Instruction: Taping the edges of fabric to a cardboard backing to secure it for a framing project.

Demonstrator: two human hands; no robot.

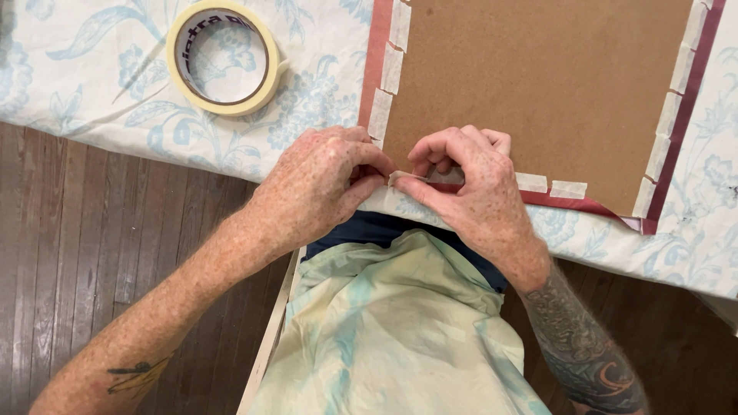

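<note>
I see both hands meeting at the near edge of the table. My left hand point(319, 188) and right hand point(469, 188) pinch one short strip of tape point(406, 179) between thumbs and fingertips, the fingers curled in and close together. The strip sits at the lower left corner of the board point(538, 84), right over the dark red frame edge point(375, 54).

The brown board lies flat, with the red edge showing around it. More tape pieces point(392, 65) run up its left side, others sit along the bottom edge point(550, 184), and a row runs down the right side point(669, 115). My knuckles hide the corner itself, so I cannot tell whether the pinched strip already touches the board.

A tape roll point(224, 58) lies flat up left, well apart from the hands, on the floral cloth point(92, 84) that covers the table. Below the hands I see a pale green shirt point(400, 330) against the table edge, and a dark plank floor point(84, 230) on both sides.
</note>
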